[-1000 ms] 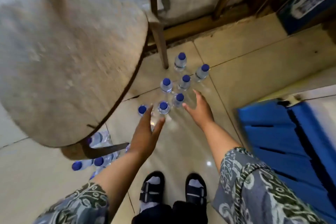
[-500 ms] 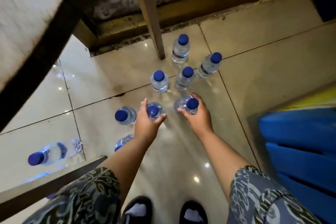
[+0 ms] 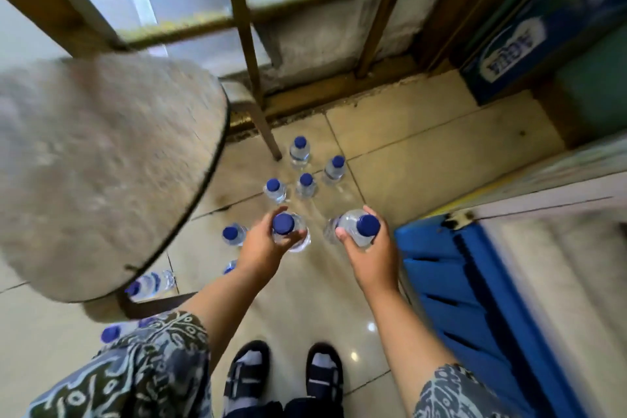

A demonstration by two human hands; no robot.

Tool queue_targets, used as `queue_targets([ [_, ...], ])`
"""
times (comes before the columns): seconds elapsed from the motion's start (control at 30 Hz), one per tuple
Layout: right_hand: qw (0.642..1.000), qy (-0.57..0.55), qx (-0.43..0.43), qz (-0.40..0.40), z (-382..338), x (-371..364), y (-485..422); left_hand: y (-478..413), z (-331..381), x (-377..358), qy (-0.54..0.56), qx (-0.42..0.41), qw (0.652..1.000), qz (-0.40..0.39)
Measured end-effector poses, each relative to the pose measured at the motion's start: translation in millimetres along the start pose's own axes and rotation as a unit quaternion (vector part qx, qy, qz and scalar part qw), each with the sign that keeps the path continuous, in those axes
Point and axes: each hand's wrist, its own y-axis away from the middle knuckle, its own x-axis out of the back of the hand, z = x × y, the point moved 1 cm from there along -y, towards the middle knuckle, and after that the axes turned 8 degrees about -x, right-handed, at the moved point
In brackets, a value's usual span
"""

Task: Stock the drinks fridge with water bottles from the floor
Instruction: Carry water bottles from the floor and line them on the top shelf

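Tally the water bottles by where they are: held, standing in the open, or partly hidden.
Held bottles: 2, in left hand and right hand
Standing bottles on floor: 5
Part-hidden bottles, by table or left arm: at least 3
Total: at least 10

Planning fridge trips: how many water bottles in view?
10 water bottles: left hand holds one, right hand one; four stand beyond; one beside the left hand; one behind that forearm; one lying under the table; one by the sleeve. More possibly hidden.
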Motion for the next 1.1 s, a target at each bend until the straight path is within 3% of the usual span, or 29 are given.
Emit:
queue_targets([
  [0.27,0.997,-0.015,0.078,0.006,-181.3,164.8,157.4,149.7,232.9,69.8,-0.076,-0.159,0.984,-0.025],
  [0.4,0.992,-0.056,0.108,0.039,-239.5,238.6,223.1,210.7,315.6,94.7,-0.019,-0.242,0.97,-0.022],
  [0.5,0.983,-0.093,0.136,0.087,-259.4,294.1,271.4,251.9,374.9,106.1,0.044,-0.297,0.951,-0.078],
  [0.67,0.943,-0.171,0.207,0.199,-282.7,390.9,349.1,313.0,477.0,95.8,0.135,-0.388,0.896,-0.167],
  [0.87,0.89,-0.206,0.268,0.305,-296.2,508.7,409.1,376.7,576.1,40.1,0.124,-0.48,0.831,-0.253],
  [1.1,0.808,-0.238,0.333,0.424,-321.9,668.5,438.2,434.2,700.5,-55.6,0.174,-0.546,0.767,-0.287],
])
